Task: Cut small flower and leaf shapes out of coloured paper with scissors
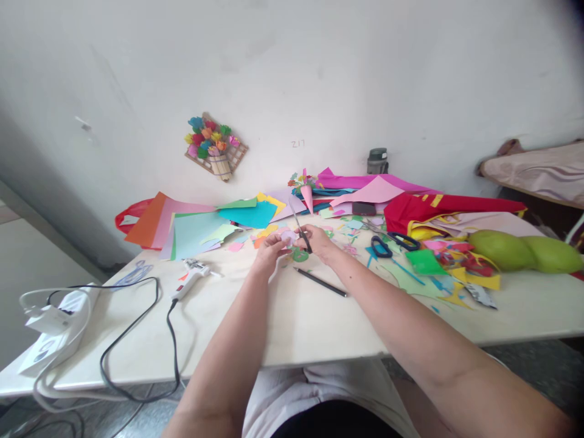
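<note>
Both of my hands meet above the middle of the table. My left hand pinches a small lilac paper piece. Closed around a slim bladed tool is my right hand; the tool has a silver blade pointing up and away and a black handle, and its exact kind is hard to make out. Its handle sits right beside the lilac paper. Just below the hands lies a green paper piece. A black pen rests on the table under my right wrist.
Coloured paper sheets spread along the back left. A glue gun, its cord and a power strip occupy the left. At right are scissors, paper scraps, a red cloth and green fruits. A pink paper cone stands behind.
</note>
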`<state>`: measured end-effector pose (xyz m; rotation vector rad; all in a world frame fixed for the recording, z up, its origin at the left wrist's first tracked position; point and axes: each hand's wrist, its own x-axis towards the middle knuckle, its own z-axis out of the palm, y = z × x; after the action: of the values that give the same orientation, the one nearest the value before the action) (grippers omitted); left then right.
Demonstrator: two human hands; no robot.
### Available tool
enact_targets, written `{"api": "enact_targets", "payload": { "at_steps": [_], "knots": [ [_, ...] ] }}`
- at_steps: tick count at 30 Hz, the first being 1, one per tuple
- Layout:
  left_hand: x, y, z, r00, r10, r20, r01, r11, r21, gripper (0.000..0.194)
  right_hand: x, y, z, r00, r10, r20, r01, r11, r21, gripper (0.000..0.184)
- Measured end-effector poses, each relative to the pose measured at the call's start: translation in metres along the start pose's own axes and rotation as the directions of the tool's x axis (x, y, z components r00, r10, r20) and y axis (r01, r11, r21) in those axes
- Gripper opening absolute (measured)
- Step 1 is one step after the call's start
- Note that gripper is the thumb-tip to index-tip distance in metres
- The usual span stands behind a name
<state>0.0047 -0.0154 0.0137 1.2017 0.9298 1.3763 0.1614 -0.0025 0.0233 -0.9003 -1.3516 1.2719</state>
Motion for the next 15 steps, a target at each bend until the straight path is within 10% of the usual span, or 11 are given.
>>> {"api": "enact_targets", "payload": {
  "at_steps": [15],
  "knots": [
    [-0.001,0.001,-0.002,0.997,-0.039,0.065,0.036,0.998,0.042,0.036,0.001,-0.005,-0.008,0.999,-0.039,-0.005,0.039,0.999,-0.010,0.033]
  ]
}}
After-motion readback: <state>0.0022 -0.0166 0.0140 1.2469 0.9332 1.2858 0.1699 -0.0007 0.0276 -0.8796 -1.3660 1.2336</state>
